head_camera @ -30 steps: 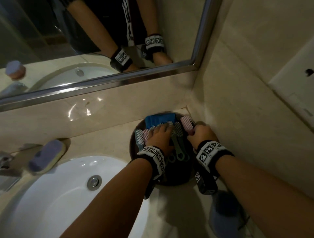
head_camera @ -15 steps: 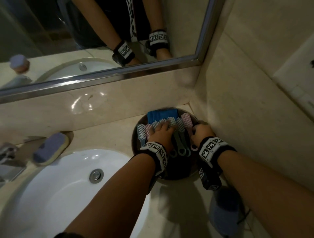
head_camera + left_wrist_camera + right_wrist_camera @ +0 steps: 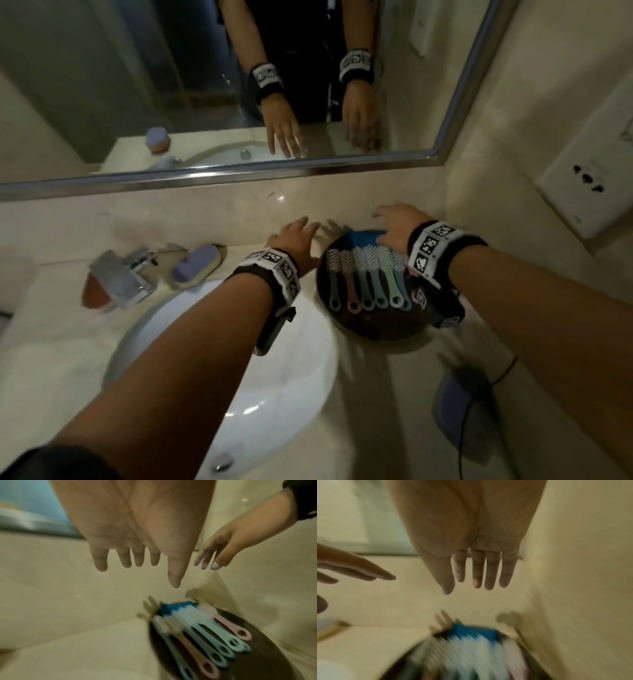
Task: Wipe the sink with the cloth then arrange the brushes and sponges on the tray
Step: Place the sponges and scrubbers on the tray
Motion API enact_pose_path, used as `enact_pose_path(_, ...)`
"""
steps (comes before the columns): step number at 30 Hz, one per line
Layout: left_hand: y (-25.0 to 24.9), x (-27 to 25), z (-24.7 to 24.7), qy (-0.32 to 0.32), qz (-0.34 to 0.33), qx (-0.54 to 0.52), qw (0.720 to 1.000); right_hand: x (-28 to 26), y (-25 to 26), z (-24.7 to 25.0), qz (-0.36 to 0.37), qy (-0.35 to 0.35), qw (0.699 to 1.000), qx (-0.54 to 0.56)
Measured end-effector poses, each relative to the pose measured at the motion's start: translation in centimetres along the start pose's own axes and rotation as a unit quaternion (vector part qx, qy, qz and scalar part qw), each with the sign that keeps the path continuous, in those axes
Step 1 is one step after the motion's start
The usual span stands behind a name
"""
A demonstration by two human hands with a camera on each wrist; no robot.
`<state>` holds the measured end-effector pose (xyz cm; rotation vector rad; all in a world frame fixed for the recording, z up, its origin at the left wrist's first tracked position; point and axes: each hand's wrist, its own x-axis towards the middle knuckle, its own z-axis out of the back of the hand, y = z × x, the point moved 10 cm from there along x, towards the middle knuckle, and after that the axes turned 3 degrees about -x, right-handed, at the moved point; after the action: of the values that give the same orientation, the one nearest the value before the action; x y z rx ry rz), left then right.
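A dark round tray (image 3: pixel 376 330) sits in the counter's back right corner. Several pastel brushes (image 3: pixel 366 274) lie side by side on it, bristles toward the wall, with a blue sponge (image 3: pixel 361 238) behind them. My left hand (image 3: pixel 298 233) hovers just left of the tray, fingers straight and empty. My right hand (image 3: pixel 394 224) hovers over the tray's back edge, also spread and empty. The left wrist view shows my left hand (image 3: pixel 137 559) above the brushes (image 3: pixel 205 635) and tray (image 3: pixel 267 662). In the right wrist view my right hand (image 3: pixel 479 573) is above the blurred sponge (image 3: pixel 474 632).
The white sink (image 3: pixel 274 383) lies front left, the chrome faucet (image 3: pixel 120 277) behind it. A purple and yellow sponge (image 3: pixel 197 267) rests by the faucet. A blue cloth (image 3: pixel 455 407) lies on the counter front right. A mirror and walls close off the corner.
Both hands have let go of the brushes and lifted off the tray with fingers spread. The left hand has moved left, off the tray. The brushes now lie uncovered in a row.
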<state>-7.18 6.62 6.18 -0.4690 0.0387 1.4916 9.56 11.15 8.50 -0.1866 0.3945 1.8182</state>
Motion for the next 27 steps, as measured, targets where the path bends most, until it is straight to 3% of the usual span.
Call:
enact_pose_path(8, 10.9, -12.4, 7.8, -0.077, 0.131, 0.017, 0.988, -1.8, 16.2, 3.6, 0.159, -0.058, 0.984, -0.061)
enact_pose_path(15, 20.9, -24.3, 10.6, -0.138, 0.227, -0.003, 0.964, -6.3, 26.9, 3.8, 0.212, -0.077, 0.968, -0.106)
enact_pose_path(20, 27.6, -32.9, 9.8, -0.165, 0.25, -0.019, 0.954, -10.2, 34.3, 2.0, 0.217, -0.084, 0.966, -0.115)
enact_pose_path(27, 37.1, -44.1, 4.3, -0.124, 0.266, -0.028, 0.956, -17.4, 46.5, -4.8, 0.24, -0.051, 0.965, -0.093)
